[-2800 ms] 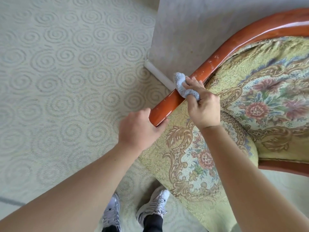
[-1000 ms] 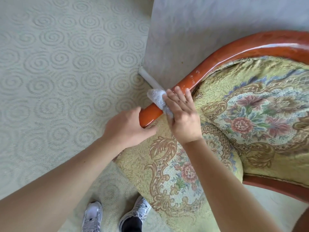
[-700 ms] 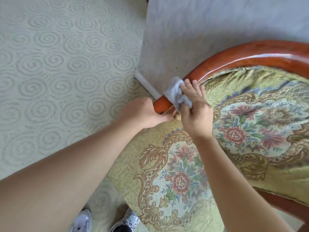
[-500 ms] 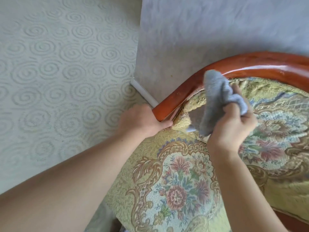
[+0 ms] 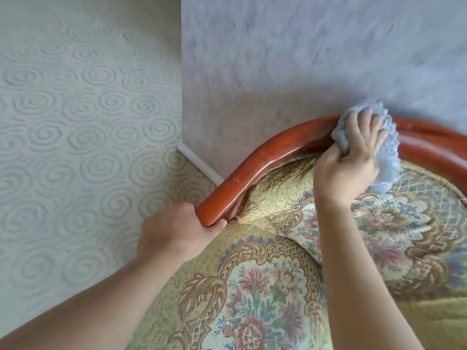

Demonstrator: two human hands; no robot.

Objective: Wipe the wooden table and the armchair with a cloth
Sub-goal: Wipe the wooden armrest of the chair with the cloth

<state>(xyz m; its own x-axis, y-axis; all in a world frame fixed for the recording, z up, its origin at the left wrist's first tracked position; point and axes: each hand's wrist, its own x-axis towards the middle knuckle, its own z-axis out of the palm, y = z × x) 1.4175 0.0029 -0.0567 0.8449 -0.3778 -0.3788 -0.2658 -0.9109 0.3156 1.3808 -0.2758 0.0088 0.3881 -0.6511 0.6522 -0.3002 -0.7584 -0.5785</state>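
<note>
Right hand held a bunched grey-blue cloth, fingers spread over it and thumb tucked under, pressing it onto the top of the armchair's wooden rail. Cloth draped over the rail; a loose tail hung down toward the patterned upholstery on the hand's near side.

Left hand gripped the lower end of the same rail, fingers curled round it, thumb on the inner edge. It looked like a bracing hold, not a wiping one.

The rail ran as a curved band: up and rightward from the left hand, bending near the midpoint, then on under the right hand and past it to the right. So the long axis under the cloth lay roughly left to right, close against the wall just beyond the fingertips.

Judgement: the stretch right of the right hand was the likely next ground, and the right hand was plainly the nearer one. The wipe would need to follow the curve, with little room behind the rail.

No wooden table in view.
</note>
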